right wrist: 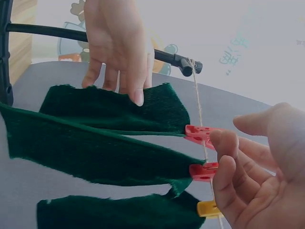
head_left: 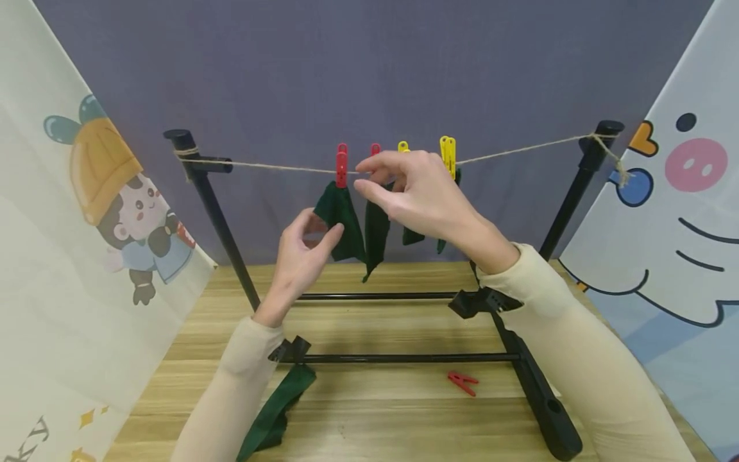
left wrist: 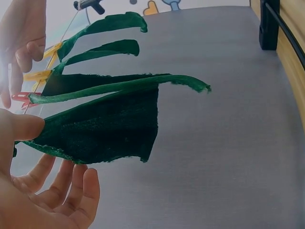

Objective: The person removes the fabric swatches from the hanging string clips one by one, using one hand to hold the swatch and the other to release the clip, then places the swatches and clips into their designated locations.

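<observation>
A dark green cloth piece [head_left: 342, 221] hangs from a red clothespin [head_left: 342, 165] at the left of the row on a twine line [head_left: 277, 167]. My left hand [head_left: 300, 253] is at this cloth's left edge, thumb in front and relaxed fingers behind it, with a gap between them. My right hand [head_left: 424, 196] is just right of that clothespin, thumb and forefinger apart and nothing between them. In the right wrist view, a second red clothespin [right wrist: 202, 171] clips the neighbouring green cloth [right wrist: 95, 148]. Farther right, yellow clothespins [head_left: 448, 156] hold more green cloth, partly hidden by my right hand.
Black posts [head_left: 216, 212] carry the line at both ends, joined low down by crossbars [head_left: 404, 358]. On the wooden table [head_left: 369, 417] lie a loose red clothespin [head_left: 463, 382] and a green cloth strip [head_left: 277, 410], near my left forearm. Printed sheets stand at both sides.
</observation>
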`<state>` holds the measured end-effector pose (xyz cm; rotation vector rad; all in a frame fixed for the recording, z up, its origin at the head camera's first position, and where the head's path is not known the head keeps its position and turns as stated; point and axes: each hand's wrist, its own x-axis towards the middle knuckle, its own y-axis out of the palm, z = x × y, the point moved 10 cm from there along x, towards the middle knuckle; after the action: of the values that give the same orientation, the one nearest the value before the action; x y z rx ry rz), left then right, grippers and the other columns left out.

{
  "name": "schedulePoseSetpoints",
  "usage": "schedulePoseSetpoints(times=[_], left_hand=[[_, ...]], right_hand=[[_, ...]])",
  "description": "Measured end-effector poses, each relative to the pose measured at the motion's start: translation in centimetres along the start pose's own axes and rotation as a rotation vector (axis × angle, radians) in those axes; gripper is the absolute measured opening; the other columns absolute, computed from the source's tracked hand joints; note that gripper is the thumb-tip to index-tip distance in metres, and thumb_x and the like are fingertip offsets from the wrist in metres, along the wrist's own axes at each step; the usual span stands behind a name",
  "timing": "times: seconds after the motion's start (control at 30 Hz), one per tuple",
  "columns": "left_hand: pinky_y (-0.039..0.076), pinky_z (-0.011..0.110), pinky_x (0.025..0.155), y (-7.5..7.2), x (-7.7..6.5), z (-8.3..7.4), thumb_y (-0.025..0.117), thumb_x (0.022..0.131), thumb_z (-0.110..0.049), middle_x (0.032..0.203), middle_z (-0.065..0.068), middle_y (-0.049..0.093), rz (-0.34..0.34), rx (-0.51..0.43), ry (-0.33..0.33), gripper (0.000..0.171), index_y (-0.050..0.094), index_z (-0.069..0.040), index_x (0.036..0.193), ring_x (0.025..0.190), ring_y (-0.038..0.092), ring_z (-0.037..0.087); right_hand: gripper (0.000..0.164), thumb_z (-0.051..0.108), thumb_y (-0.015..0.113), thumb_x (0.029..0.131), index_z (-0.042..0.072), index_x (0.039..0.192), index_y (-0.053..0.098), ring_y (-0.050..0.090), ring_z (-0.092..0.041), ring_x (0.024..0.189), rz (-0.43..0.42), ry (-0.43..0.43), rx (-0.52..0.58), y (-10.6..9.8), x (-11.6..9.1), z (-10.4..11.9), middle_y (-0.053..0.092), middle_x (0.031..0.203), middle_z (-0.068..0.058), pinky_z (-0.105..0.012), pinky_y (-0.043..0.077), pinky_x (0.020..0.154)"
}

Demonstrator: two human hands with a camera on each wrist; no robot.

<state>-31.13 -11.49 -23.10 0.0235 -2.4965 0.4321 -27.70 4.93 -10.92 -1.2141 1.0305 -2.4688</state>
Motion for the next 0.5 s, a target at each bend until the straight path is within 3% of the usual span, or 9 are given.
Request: schedulePoseSetpoints(times=[0.07, 0.2, 0.3, 0.5], left_hand=[[0.052, 0.038, 0.08, 0.0, 0.0, -1.0, 0.064, 0.092, -0.038, 0.107, 0.002, 0.062, 0.013, -0.013, -0.013, 0.036, 0.059, -0.014, 0.118, 0.1, 0.057, 0.017], [0.052, 0.039, 0.079, 0.3, 0.2, -1.1, 0.064, 0.093, -0.034, 0.106, 0.007, 0.062, 0.033, -0.034, -0.038, 0.036, 0.058, -0.011, 0.12, 0.099, 0.058, 0.022], [0.053, 0.039, 0.078, 0.4, 0.4, -0.2, 0.064, 0.091, -0.04, 0.106, 0.005, 0.062, 0.037, -0.038, -0.041, 0.039, 0.058, -0.015, 0.12, 0.096, 0.06, 0.021], [0.055, 0.042, 0.073, 0.4, 0.7, -0.4, 0.063, 0.09, -0.046, 0.101, 0.004, 0.063, 0.037, -0.064, -0.038, 0.039, 0.059, -0.02, 0.119, 0.088, 0.066, 0.021]], right_hand=[[0.032, 0.038, 0.063, 0.092, 0.018, 0.117, 0.067, 0.06, -0.008, 0.054, 0.009, 0.015, 0.024, 0.0, 0.3, 0.1, 0.068, 0.084, 0.011, -0.029, 0.048, 0.054], [0.037, 0.04, 0.062, 0.092, 0.017, 0.122, 0.063, 0.061, -0.012, 0.051, 0.033, 0.049, 0.056, 0.3, 1.0, 0.3, 0.068, 0.08, 0.011, -0.031, 0.049, 0.055], [0.041, 0.04, 0.06, 0.093, 0.016, 0.126, 0.06, 0.061, -0.015, 0.051, 0.053, 0.075, 0.054, 0.6, 1.4, 0.3, 0.068, 0.078, 0.014, -0.032, 0.048, 0.055], [0.053, 0.043, 0.058, 0.094, 0.015, 0.137, 0.05, 0.063, -0.022, 0.053, 0.113, 0.179, 0.077, 1.2, 2.3, -0.3, 0.069, 0.079, 0.01, -0.034, 0.051, 0.051]])
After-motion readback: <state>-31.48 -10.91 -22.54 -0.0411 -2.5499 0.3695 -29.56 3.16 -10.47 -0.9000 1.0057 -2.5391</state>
